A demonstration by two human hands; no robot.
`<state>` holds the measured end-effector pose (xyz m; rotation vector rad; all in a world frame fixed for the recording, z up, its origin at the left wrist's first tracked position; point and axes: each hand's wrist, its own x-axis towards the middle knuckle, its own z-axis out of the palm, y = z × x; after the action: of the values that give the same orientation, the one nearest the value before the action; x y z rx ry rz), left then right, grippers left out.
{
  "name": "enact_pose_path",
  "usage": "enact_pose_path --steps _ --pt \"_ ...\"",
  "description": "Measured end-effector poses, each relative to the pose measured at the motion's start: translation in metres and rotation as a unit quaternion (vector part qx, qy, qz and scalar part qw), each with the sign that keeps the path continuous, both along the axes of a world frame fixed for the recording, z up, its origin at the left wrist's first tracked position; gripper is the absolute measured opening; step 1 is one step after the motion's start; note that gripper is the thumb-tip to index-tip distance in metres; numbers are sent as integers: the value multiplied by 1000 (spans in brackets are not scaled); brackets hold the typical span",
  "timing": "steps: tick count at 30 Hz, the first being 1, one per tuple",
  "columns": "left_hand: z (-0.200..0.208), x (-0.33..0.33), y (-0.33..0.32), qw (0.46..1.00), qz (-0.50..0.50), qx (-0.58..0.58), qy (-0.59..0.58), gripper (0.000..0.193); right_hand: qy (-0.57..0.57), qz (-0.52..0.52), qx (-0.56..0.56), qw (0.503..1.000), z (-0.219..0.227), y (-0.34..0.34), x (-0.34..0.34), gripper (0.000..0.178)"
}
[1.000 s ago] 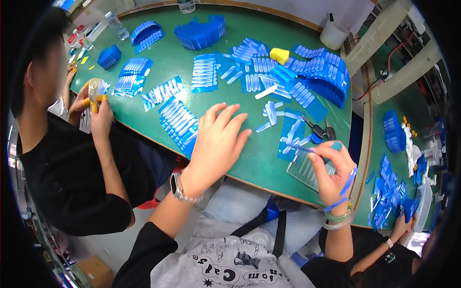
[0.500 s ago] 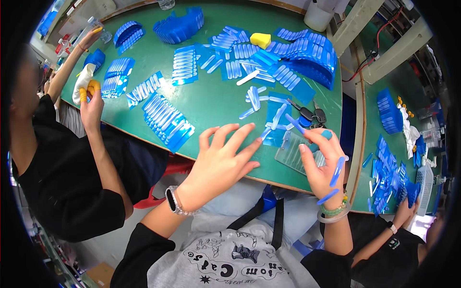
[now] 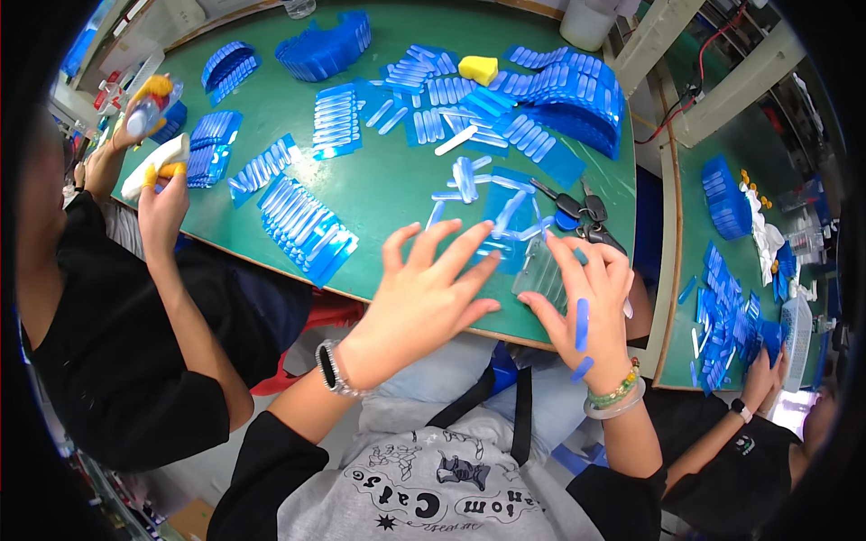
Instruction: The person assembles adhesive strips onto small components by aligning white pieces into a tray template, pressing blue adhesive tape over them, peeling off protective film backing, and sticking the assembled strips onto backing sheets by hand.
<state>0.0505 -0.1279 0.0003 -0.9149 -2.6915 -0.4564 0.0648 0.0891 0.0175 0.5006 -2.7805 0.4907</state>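
My left hand (image 3: 424, 293) is spread open, its index fingertip pressing on a translucent blue film sheet (image 3: 511, 251) among small blue strips (image 3: 510, 209). My right hand (image 3: 588, 293) reaches over a clear ribbed tray (image 3: 539, 278), thumb apart from the fingers. Its index fingertip touches a narrow blue strip (image 3: 547, 224) at the sheet's right edge. Another blue strip (image 3: 582, 325) clings to the back of this hand, and a shorter-looking one (image 3: 583, 369) sits near the wrist. Several loose strips (image 3: 465, 178) lie crossed beyond the sheet.
Keys (image 3: 577, 207) lie right of the sheet. Farther back are stacked blue strip sheets (image 3: 577, 99) and a yellow lump (image 3: 478, 69). More strip sheets (image 3: 307, 230) lie left. A co-worker's hand (image 3: 162, 203) at left holds a white cloth (image 3: 144, 171); another person (image 3: 722, 442) works at right.
My right hand has moved left and lowered its index fingertip to the strips by the sheet. My left hand stays nearly in place. The left co-worker now holds up a bottle.
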Motion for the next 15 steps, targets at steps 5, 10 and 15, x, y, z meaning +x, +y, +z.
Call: enact_pose_path --steps 5,10,15 --pt "-1 25 -38 999 27 -36 -23 44 -13 -11 -3 1000 -6 4 -6 65" --pt "-13 42 -37 998 51 -23 7 47 0 20 -5 1000 3 -31 -25 67" --pt "-31 40 -35 996 57 15 66 41 50 13 44 998 -21 -42 -58 67"
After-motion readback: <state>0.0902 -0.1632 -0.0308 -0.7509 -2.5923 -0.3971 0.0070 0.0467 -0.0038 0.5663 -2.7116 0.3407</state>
